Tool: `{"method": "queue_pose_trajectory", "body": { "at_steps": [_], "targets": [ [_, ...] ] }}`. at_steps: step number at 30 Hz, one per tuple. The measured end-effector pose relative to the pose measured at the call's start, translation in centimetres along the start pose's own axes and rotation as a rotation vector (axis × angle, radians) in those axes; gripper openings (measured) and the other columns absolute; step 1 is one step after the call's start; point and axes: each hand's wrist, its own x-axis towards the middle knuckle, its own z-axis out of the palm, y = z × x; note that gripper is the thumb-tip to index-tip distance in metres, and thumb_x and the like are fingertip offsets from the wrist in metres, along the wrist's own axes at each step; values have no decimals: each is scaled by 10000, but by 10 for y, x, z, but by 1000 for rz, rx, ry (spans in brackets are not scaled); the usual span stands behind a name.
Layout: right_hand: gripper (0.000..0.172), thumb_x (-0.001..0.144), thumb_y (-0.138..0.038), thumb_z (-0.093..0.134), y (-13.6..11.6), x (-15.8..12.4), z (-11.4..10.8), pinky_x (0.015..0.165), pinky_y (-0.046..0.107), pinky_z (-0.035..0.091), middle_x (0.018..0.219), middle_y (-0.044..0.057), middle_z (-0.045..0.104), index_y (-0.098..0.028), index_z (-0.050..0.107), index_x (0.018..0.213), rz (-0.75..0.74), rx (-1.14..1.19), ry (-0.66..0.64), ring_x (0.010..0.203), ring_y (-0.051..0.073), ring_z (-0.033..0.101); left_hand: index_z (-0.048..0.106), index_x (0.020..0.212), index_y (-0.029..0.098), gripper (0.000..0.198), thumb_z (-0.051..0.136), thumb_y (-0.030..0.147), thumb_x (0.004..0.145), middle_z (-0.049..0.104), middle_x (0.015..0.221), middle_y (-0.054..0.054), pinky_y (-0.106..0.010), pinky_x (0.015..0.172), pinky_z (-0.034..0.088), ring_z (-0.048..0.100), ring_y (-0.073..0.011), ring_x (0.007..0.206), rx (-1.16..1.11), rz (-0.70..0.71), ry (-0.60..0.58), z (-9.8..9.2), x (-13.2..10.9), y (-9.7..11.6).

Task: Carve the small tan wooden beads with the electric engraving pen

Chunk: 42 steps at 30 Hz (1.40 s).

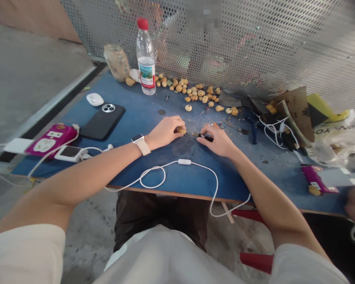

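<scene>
Your left hand [165, 132] pinched one small tan fruit [181, 130] between thumb and fingertips, above the middle of the blue table [183, 181]. Your right hand [218, 141] curled with its fingers pressed around one small black tool [205, 137], which was near the fruit but not touching it. At 12 o'clock lay a scatter of several dozen loose fruits [193, 91], too many to count exactly. At 11 o'clock stood one water bottle [146, 59], at 10 o'clock lay one black phone [102, 121] and one white mouse [95, 99], and at 9 o'clock sat one magenta power strip [49, 140], with a second magenta power strip [318, 179] at 3 o'clock.
</scene>
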Motion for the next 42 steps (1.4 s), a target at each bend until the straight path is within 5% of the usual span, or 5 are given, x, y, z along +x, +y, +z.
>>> {"method": "queue_pose_trajectory", "body": {
  "at_steps": [42],
  "targets": [
    [332,1050,-608,857,-3,1,-2,1005,525,672,1107,104,887,-296,773,974,6,45,23,1100,363,825,820,1059,199,153,851,52,1030,858,1211,-106,-417,1029,653,836,-262,1065,38,-28,-17,3,-1,7]
  ]
}}
